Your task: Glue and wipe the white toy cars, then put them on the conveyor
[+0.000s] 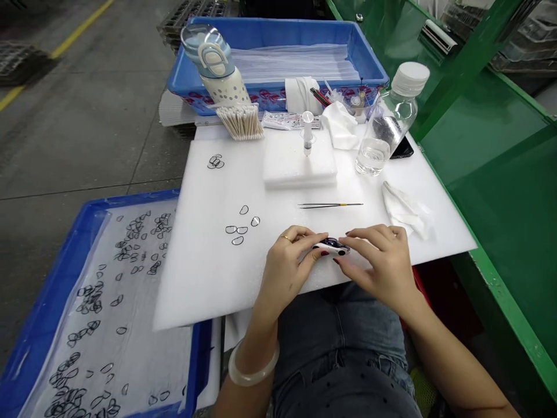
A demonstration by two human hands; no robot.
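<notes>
A small white and dark blue car-shaped piece (331, 247) is pinched between the fingertips of both hands. My left hand (289, 261) holds its left end, and my right hand (374, 261) holds its right end. Both hands rest just above the front edge of a white foam sheet (209, 273). Just beyond them lie fine tweezers with a yellow grip (329, 205). Several small thin dark-rimmed rings (237, 231) lie on the foam left of my left hand. The piece's underside is hidden by my fingers.
A blue tray (130, 200) of several dark-rimmed rings sits at the lower left. Behind stand a foam block with a syringe (307, 139), cotton swabs (240, 123), a plastic water bottle (378, 128), a tumbler (215, 61) and a blue bin (365, 64). A green bench (496, 244) lies right.
</notes>
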